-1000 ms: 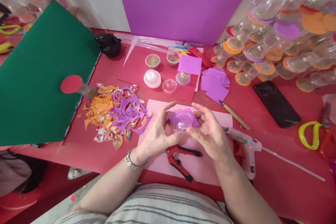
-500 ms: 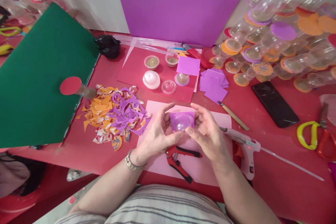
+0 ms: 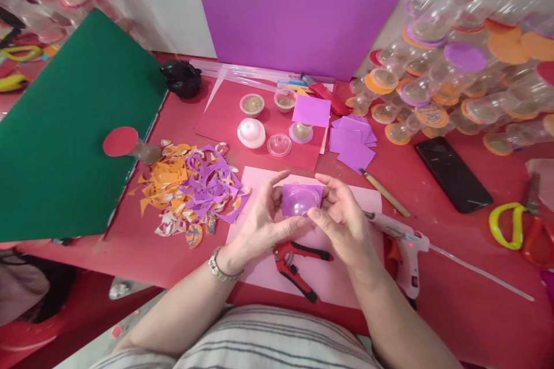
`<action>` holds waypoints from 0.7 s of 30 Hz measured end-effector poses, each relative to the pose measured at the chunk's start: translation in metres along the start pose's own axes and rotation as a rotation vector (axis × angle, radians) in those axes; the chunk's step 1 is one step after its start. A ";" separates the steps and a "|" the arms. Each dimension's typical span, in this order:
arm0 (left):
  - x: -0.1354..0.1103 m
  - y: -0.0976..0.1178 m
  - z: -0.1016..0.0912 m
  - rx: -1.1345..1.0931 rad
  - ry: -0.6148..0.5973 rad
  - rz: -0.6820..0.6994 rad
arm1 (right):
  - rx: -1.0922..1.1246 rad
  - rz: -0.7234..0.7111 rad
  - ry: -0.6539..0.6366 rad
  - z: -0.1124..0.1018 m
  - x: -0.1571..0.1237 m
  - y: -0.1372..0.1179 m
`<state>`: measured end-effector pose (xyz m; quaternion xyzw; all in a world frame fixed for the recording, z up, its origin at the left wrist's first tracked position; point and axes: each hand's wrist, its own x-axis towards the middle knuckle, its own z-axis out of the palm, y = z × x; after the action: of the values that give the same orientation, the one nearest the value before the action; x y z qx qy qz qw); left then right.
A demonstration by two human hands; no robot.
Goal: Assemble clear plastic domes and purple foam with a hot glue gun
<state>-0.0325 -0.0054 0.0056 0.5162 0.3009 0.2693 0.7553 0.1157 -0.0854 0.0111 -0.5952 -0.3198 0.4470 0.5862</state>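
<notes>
My left hand [image 3: 262,216] and my right hand [image 3: 341,216] hold between them a clear plastic dome stuck on a purple foam square [image 3: 301,199], above a pink sheet [image 3: 333,277]. Both hands pinch it by its edges, thumbs below and fingers curled behind. Red-handled cutters [image 3: 296,262] lie on the pink sheet just under my hands. A pink glue gun [image 3: 402,245] rests to the right of my right hand.
Orange and purple foam scraps [image 3: 190,187] are piled at the left. A green board [image 3: 69,127] leans further left. Small cups, domes [image 3: 279,144] and purple squares [image 3: 352,141] sit behind. A black phone [image 3: 452,173], scissors [image 3: 515,225] and stacked finished cups [image 3: 454,78] are at the right.
The purple square with the dome has been turned between my fingers from a tilted diamond to nearly level. My hands stayed in the same place.
</notes>
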 end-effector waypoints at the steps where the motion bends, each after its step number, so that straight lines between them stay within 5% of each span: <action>1: 0.000 0.000 0.000 0.004 0.000 -0.001 | -0.006 0.003 -0.013 -0.001 0.000 0.001; 21: 0.000 -0.003 -0.006 0.078 -0.037 0.054 | -0.087 -0.044 -0.045 -0.005 0.001 0.005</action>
<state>-0.0364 -0.0031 0.0010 0.5580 0.2828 0.2682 0.7326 0.1197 -0.0873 0.0052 -0.6028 -0.3652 0.4330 0.5619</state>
